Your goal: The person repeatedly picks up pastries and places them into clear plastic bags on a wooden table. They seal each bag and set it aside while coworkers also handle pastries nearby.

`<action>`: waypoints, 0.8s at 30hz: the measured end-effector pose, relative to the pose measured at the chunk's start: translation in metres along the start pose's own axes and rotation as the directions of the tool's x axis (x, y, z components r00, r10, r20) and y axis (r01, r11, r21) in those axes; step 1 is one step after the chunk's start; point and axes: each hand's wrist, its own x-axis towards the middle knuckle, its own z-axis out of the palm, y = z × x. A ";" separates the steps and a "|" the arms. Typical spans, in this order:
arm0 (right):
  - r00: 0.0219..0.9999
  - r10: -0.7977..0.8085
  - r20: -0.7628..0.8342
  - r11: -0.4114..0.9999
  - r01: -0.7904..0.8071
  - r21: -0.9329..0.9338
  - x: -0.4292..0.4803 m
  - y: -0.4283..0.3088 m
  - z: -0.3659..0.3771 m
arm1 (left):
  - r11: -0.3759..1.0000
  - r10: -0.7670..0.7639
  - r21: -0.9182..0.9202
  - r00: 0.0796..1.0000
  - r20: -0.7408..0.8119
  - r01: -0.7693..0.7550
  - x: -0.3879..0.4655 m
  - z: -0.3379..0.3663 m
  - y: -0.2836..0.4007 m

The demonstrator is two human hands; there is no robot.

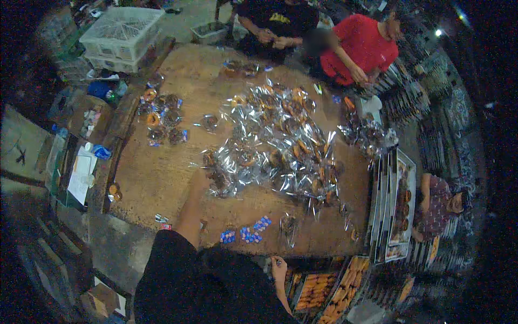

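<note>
My left arm stretches over the wooden table [170, 178]. My left hand [202, 180] is blurred at the near left edge of a heap of ring doughnuts in clear plastic bags [275, 137], and whether its fingers hold a bag is unclear. My right hand [278, 265] is low at the table's near edge with its fingers curled. Something small and shiny may be in it, too small to tell. Between my hands, blue printed packets or labels [251, 235] lie on the tabletop. One bagged doughnut [288, 224] lies apart, to their right.
Bagged doughnuts with blue labels [166, 115] are grouped at left. White plastic crates [121, 34] stand beyond the far left corner. Stacked trays [398, 206] line the right edge; doughnut trays [317, 291] sit below. A person in red [360, 48] and others stand around the table.
</note>
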 end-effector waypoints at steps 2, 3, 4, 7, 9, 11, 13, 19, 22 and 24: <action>1.000 -0.010 0.015 1.000 0.010 -0.024 0.009 0.016 0.001 | 0.979 -0.183 0.073 0.980 -0.079 0.189 -0.010 -0.012 0.028; 0.998 0.055 0.015 0.996 -0.054 -0.077 0.013 0.022 0.002 | 0.959 -0.252 0.102 0.960 -0.125 0.265 -0.016 -0.020 0.044; 1.000 0.010 0.021 0.997 -0.011 0.070 0.015 0.026 0.003 | 0.954 -0.280 -0.148 0.950 -0.138 0.260 -0.027 -0.027 0.061; 0.998 -0.044 -0.051 0.964 0.056 0.259 0.030 0.015 0.006 | 0.856 -0.345 -0.449 0.930 -0.130 0.254 -0.062 -0.039 0.118; 0.982 -0.185 -0.036 0.949 0.188 0.254 0.027 -0.007 0.000 | 0.702 -0.380 -0.656 0.925 -0.017 0.276 -0.099 -0.025 0.160; 0.979 -0.171 0.107 0.866 0.098 0.491 0.038 -0.043 -0.011 | 0.489 -0.313 -0.851 0.949 0.034 0.192 -0.137 -0.001 0.199; 0.956 -0.166 0.241 0.597 -0.097 0.797 0.035 -0.084 -0.018 | 0.461 -0.203 -0.830 0.948 0.246 0.314 -0.168 0.024 0.235; 0.951 -0.236 0.201 0.700 0.022 0.714 0.024 -0.112 -0.098 | 0.492 0.052 -0.674 0.754 0.654 0.551 -0.258 0.080 0.292; 0.967 -0.236 -0.090 0.808 0.247 0.534 0.035 -0.081 -0.131 | 0.568 -0.087 -0.457 0.602 0.794 0.684 -0.273 0.085 0.279; 0.950 -0.205 -0.237 0.947 0.254 0.199 0.030 -0.067 -0.142 | 0.810 -0.070 -0.277 0.553 0.830 0.517 -0.278 0.082 0.265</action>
